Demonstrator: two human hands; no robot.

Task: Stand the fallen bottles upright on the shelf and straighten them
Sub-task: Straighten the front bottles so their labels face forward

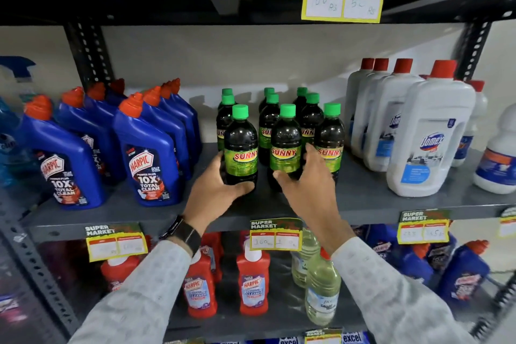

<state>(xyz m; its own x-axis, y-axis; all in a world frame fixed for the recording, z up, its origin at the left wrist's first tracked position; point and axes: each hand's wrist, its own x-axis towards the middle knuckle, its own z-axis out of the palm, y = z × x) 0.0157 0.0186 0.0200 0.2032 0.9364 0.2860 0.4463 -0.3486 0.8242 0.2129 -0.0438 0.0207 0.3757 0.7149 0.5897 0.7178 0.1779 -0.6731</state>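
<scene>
Several dark Sunny bottles with green caps stand upright in three rows on the grey shelf [363,198]. My left hand [215,190] is wrapped around the base of the front-left Sunny bottle [241,148]. My right hand [310,184] grips the lower part of the front-middle Sunny bottle [285,142], thumb in front and fingers behind it. The front-right Sunny bottle [331,139] stands just right of that hand. No bottle in view lies on its side.
Blue Harpic bottles [148,153] fill the shelf's left side, white Domex bottles [430,134] the right. Price tags [275,234] hang on the shelf edge. Red Harpic bottles [252,279] and clear bottles [321,288] stand on the shelf below.
</scene>
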